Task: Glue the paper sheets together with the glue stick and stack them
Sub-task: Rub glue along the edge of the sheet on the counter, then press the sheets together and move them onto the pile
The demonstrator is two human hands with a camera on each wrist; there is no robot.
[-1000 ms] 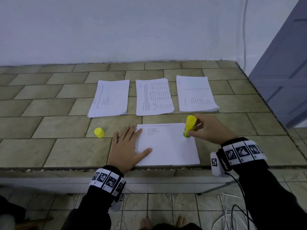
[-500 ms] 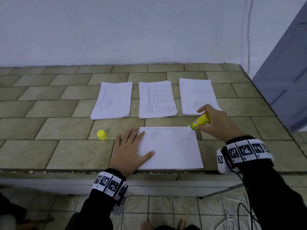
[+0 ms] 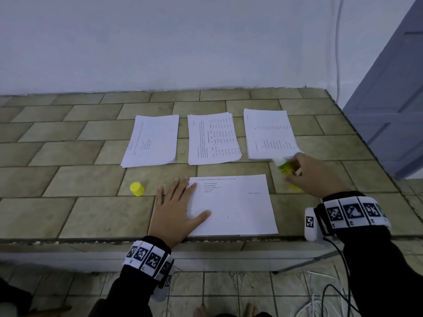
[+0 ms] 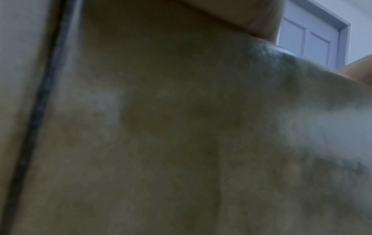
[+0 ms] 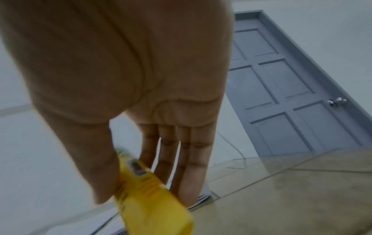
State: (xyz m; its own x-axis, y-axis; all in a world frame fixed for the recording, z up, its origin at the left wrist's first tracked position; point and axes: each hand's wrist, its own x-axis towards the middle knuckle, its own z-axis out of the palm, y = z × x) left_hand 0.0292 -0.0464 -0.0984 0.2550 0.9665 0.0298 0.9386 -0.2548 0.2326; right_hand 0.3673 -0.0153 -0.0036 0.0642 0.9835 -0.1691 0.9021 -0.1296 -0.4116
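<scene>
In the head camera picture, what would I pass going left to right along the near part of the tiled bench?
Yellow cap → left hand, flat on the sheet's left edge → printed sheet → right hand holding the glue stick.

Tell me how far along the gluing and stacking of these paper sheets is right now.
Done: the yellow cap is off, and one sheet lies near the table edge, pressed flat by the left hand. In hand: the right hand holds the glue stick at the near corner of the right pile. Left: three piles remain at the back, so most gluing and stacking seems ahead.
</scene>
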